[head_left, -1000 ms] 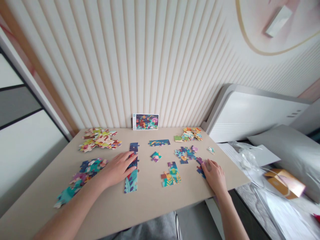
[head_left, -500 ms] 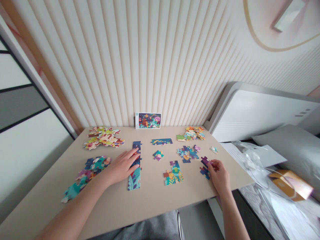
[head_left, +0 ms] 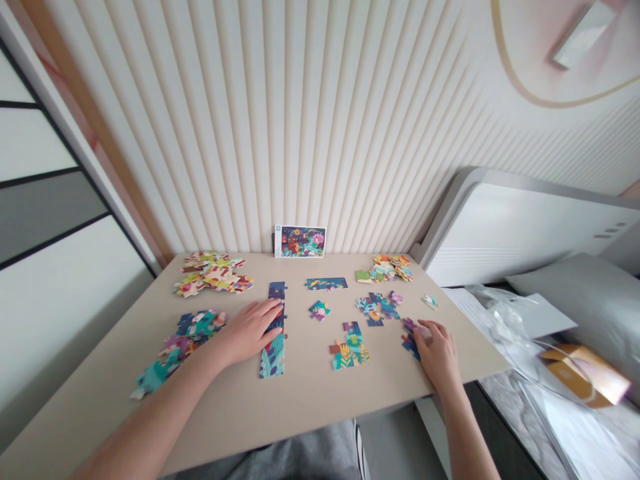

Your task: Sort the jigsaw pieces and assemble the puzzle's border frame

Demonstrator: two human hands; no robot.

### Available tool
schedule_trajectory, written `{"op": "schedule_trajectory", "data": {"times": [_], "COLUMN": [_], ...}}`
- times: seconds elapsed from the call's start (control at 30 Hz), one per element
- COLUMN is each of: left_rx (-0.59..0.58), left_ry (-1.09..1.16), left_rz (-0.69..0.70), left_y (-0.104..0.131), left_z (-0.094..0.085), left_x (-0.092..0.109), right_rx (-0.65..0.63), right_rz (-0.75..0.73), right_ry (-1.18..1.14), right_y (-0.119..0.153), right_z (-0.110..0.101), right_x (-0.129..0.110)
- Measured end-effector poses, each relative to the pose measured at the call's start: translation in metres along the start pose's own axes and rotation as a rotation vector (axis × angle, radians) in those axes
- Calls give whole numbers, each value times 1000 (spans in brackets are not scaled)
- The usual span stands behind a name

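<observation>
Resting palm-down, the left hand (head_left: 251, 330) lies across the tall joined strip (head_left: 273, 357) left of the table's middle, its fingers slightly spread and the fingertips touching the strip. On the right, the right hand (head_left: 436, 350) is bent over the purple and blue pieces (head_left: 410, 343), fingers curled and close together at their edge; whether they pinch a piece, I cannot tell.

Between the hands, the joined block with yellow leaves (head_left: 350, 350) lies flat on the table (head_left: 300, 407), nearer the right hand. Beyond it are the small teal piece (head_left: 319, 310) and, farther off, the wide blue strip (head_left: 327, 284). Right of these sits the blue cluster (head_left: 377, 310), with the small pale piece (head_left: 430, 302) apart from it to the right.

At the far right lies the orange-and-green heap (head_left: 393, 267); at the far left, the cream-and-red heap (head_left: 214, 273). The teal-and-purple heap (head_left: 170, 353) spreads along the near left, beside the left forearm. Upright against the ribbed wall (head_left: 300, 133) stands the picture card (head_left: 303, 241), at the table's far edge.
</observation>
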State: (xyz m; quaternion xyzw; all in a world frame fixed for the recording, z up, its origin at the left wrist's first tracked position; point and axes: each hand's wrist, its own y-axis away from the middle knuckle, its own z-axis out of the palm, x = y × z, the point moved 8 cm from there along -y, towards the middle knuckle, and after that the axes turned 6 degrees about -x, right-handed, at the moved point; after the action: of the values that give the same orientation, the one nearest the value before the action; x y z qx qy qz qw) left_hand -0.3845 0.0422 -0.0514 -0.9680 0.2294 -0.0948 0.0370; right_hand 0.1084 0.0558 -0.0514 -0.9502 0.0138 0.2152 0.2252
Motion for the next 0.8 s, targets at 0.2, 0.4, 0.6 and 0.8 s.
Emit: {"op": "schedule_trajectory", "data": {"times": [0.2, 0.4, 0.6, 0.8], "left_rx": [21, 15, 1, 7], "left_ry": [15, 7, -11, -17], "left_rz": [4, 5, 1, 2], "left_y": [0, 0, 0, 0], "left_z": [1, 4, 5, 3], "left_x": [-1, -3, -3, -1], "right_rx": [-97, -88, 1, -88], "right_rz": [-131, -111, -160, -414], "right_ry": [89, 156, 199, 122], "right_y": [3, 2, 6, 11], "right_z": [7, 8, -3, 2], "right_x": [-20, -20, -33, -76]}}
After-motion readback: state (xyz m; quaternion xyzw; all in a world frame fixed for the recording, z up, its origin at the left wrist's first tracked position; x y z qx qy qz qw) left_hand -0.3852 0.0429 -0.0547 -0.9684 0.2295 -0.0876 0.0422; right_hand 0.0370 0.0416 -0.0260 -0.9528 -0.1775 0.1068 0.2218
